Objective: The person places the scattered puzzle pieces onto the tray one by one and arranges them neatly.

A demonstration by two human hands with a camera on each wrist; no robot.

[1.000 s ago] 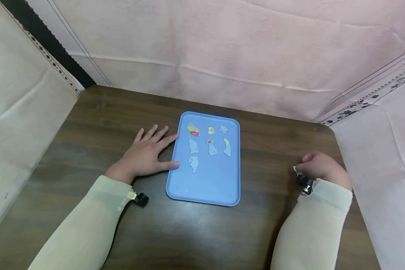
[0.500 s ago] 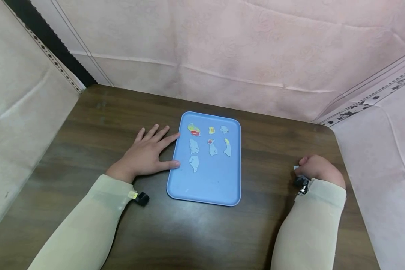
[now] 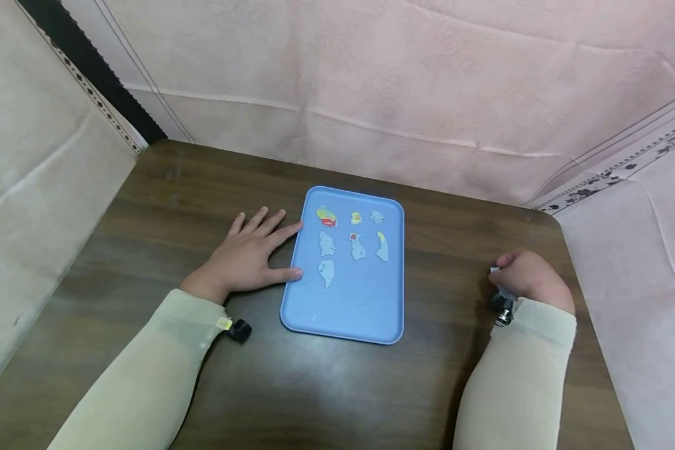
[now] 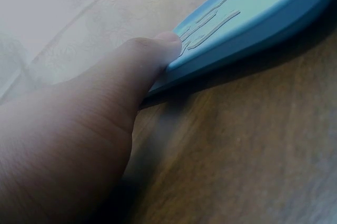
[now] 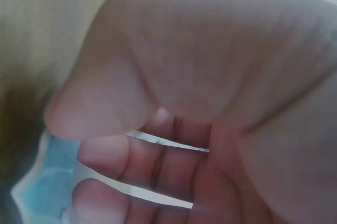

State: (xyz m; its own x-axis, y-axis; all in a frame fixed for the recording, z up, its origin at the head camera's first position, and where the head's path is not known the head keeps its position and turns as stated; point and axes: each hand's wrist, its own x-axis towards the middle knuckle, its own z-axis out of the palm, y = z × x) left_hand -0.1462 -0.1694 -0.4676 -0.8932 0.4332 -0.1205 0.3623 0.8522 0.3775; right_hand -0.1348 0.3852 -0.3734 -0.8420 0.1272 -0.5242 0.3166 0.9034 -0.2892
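My left hand [image 3: 244, 257] lies with fingers spread beside a blue tray [image 3: 343, 312]. Its thumb and index fingertip rest on the tray's left rim. Several flat, irregular pieces lie on the tray, among them a yellow-and-red piece [image 3: 326, 217], a small yellow piece [image 3: 356, 217] and a pale blue piece [image 3: 326, 273]. At the far right of the table my right hand [image 3: 531, 280] has curled fingers and pinches a pale blue flat piece [image 5: 47, 182], mostly covered in the head view. Whether the white strips between its fingers are more pieces or gaps, I cannot tell.
The dark wooden table [image 3: 371, 400] has pale patterned cloth [image 3: 399, 94] hanging behind it and on both sides. A small black camera [image 3: 239, 330] sits at the left wrist; a dark device [image 3: 503, 306] sits at the right.
My right hand has shifted slightly, still holding the piece. The left hand keeps its place at the tray, and the whole head view has drifted a little to the right.
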